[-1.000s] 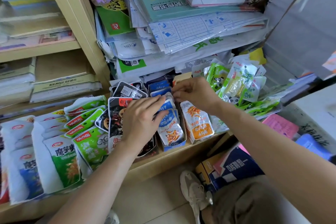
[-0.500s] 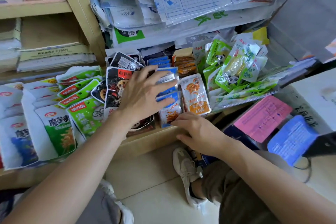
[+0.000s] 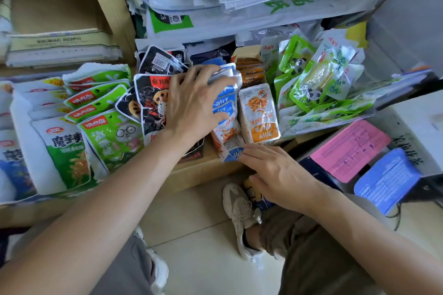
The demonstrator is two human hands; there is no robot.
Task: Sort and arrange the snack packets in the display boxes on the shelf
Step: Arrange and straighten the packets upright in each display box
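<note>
Blue snack packets [image 3: 224, 103] stand in a row in their display box [image 3: 232, 154] at the centre of the frame, on the shelf [image 3: 206, 171]. My left hand [image 3: 194, 103] lies over them, fingers curled across their tops and thumb pressed on their faces, gripping the bunch. My right hand [image 3: 275, 172], below and to the right, has its fingers nearly straight, the tips touching the box's blue front corner and holding nothing. Black packets [image 3: 149, 100] sit just left of the blue ones, an orange packet [image 3: 260, 112] just right, and green panda packets [image 3: 311, 79] are heaped at upper right.
</note>
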